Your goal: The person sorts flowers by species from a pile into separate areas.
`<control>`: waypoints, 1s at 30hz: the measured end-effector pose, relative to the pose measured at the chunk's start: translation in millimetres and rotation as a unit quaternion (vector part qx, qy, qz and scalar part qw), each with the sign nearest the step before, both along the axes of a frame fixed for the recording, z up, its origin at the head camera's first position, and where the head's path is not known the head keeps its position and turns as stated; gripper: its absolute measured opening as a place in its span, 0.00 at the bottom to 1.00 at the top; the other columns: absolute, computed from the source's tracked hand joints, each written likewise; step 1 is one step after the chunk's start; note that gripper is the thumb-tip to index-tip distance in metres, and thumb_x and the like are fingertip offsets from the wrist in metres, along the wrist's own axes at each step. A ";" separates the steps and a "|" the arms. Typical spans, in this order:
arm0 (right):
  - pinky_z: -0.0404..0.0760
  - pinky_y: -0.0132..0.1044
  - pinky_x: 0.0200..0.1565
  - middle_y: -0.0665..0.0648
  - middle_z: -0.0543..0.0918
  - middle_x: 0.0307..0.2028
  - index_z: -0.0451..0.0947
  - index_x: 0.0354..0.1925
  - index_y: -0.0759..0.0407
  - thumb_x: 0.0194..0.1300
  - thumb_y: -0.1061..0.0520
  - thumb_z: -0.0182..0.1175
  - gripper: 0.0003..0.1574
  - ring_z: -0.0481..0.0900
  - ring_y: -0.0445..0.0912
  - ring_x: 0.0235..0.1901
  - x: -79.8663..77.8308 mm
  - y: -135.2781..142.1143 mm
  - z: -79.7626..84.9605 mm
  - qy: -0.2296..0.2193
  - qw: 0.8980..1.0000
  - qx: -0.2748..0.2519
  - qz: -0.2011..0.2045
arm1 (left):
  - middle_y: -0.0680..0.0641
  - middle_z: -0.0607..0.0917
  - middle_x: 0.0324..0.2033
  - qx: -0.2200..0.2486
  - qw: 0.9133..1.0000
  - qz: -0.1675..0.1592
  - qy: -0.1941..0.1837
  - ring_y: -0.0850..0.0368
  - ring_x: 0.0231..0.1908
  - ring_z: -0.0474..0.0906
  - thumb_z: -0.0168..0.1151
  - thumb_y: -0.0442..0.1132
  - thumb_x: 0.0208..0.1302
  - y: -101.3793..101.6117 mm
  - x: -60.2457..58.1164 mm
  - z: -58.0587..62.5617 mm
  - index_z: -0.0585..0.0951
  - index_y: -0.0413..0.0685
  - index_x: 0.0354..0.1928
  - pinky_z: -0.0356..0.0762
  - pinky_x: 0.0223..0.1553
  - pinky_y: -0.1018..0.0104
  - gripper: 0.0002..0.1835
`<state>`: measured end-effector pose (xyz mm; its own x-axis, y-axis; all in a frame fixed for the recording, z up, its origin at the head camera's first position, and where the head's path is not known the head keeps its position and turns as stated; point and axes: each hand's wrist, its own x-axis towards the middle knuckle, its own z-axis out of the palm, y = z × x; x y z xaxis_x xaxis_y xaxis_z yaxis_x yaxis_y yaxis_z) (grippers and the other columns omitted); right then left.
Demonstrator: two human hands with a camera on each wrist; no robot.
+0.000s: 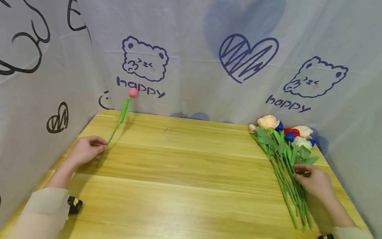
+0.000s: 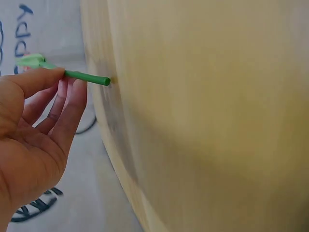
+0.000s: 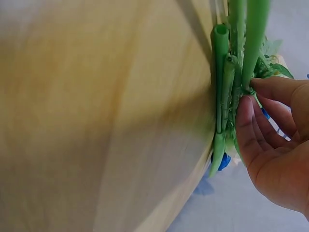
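Note:
A pink tulip (image 1: 133,93) with a long green stem is in my left hand (image 1: 87,150), which pinches it low on the stem at the left of the table. In the left wrist view the cut end of the stem (image 2: 91,77) sticks out past the thumb and fingertips. At the right lies a bunch of flowers (image 1: 282,146) with peach, white, red and blue heads and green leaves. My right hand (image 1: 317,181) is at the right side of this bunch. Close up in the right wrist view, its thumb and forefinger pinch a green flower stem (image 3: 253,43) among several others.
Both hands are over a wooden table (image 1: 179,172), far apart. A pale cloth (image 1: 191,66) with drawn bears, hearts and lettering hangs around its back and sides. The bunch's flower heads lie near the back right edge, their stems pointing toward the front.

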<state>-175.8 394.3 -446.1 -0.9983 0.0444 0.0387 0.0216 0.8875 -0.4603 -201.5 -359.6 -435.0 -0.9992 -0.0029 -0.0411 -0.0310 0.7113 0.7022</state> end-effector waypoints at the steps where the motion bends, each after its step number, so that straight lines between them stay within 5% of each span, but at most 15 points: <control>1: 0.84 0.41 0.30 0.71 0.86 0.49 0.81 0.58 0.71 0.70 0.58 0.66 0.23 0.85 0.66 0.45 -0.4 -0.4 -0.8 -0.003 1.000 -0.002 -0.001 | 0.32 0.86 0.43 0.003 1.000 0.000 -0.008 0.53 0.29 0.85 0.59 0.35 0.75 -6.1 -0.7 -0.1 0.80 0.27 0.55 0.86 0.30 0.62 0.16; 14: 0.83 0.35 0.26 0.70 0.86 0.46 0.79 0.59 0.74 0.71 0.59 0.66 0.24 0.87 0.54 0.36 -2.5 1.6 -2.5 -0.012 1.000 -0.013 0.010 | 0.36 0.86 0.44 0.000 0.995 -0.006 -0.098 0.57 0.35 0.84 0.60 0.35 0.75 -55.6 8.6 -1.7 0.77 0.22 0.58 0.88 0.35 0.63 0.20; 20: 0.83 0.34 0.26 0.70 0.87 0.46 0.80 0.58 0.72 0.70 0.60 0.65 0.23 0.86 0.46 0.32 -1.4 3.5 -0.8 -0.012 1.000 -0.019 0.013 | 0.38 0.88 0.45 0.017 0.994 0.016 -0.106 0.60 0.34 0.84 0.63 0.36 0.75 -64.0 14.4 -3.3 0.78 0.21 0.59 0.88 0.35 0.64 0.22; 30: 0.85 0.35 0.27 0.71 0.87 0.47 0.79 0.60 0.73 0.72 0.60 0.65 0.23 0.86 0.45 0.31 -2.8 7.3 -4.1 -0.026 0.999 -0.037 0.012 | 0.43 0.89 0.43 0.028 0.994 0.023 -0.105 0.66 0.32 0.84 0.64 0.36 0.74 -67.1 15.8 -6.0 0.79 0.23 0.59 0.88 0.35 0.66 0.22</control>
